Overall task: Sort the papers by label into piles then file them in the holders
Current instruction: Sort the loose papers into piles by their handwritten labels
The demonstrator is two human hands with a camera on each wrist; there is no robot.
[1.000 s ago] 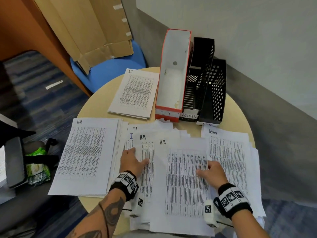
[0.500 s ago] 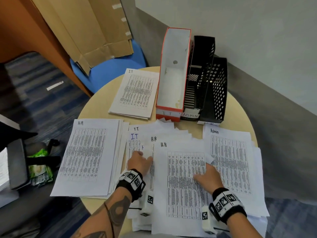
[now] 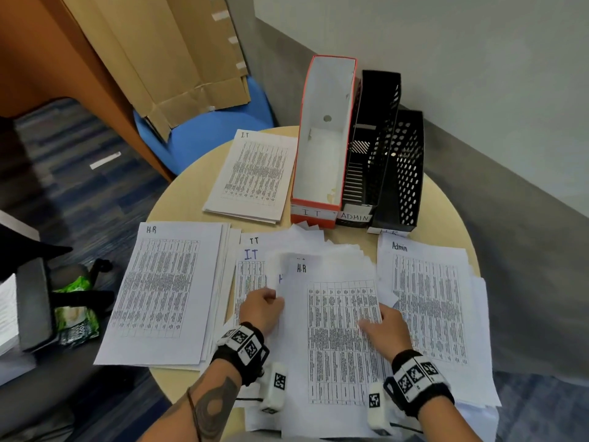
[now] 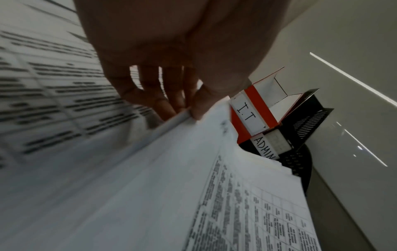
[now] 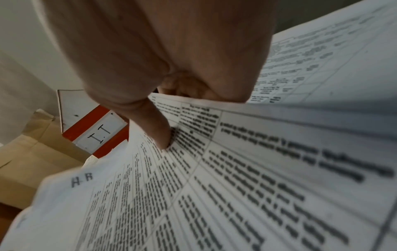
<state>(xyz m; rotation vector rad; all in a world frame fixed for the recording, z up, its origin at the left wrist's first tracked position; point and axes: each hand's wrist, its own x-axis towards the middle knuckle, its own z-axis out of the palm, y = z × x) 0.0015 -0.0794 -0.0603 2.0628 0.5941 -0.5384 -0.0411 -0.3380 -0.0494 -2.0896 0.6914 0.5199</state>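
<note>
Room: grey wall (image 3: 446,43) behind, blue patterned carpet (image 3: 79,186) at 9 o'clock.
Desk: round, pale wood desk (image 3: 188,193) carrying every paper and holder.
Holders: three side by side at 12 o'clock. Red holder (image 3: 314,215) labelled I.T; black slotted holder (image 3: 355,215) labelled ADMIN just right of it; black perforated holder (image 3: 404,186) rightmost, label partly hidden.
I.T pile (image 3: 255,173): at 11 o'clock, just left of the red holder.
H.R pile (image 3: 159,288): at 9 o'clock.
Admin pile (image 3: 427,301): at 3 o'clock.
Unsorted papers (image 3: 255,269): centre of desk, fanned, I.T headings showing.
H.R sheet (image 3: 338,342): topmost at 6 o'clock, over the unsorted papers, left edge lifted.
Left hand (image 3: 259,309): fingers (image 4: 171,101) and thumb pinched on the left edge of the H.R sheet.
Right hand (image 3: 387,328): thumb (image 5: 159,132) pressing the sheet's top face, remaining fingers curled at its right edge; clamped on the sheet.
Other: blue chair (image 3: 207,135) and brown cardboard (image 3: 178,59) at 11 o'clock beyond the desk.
</note>
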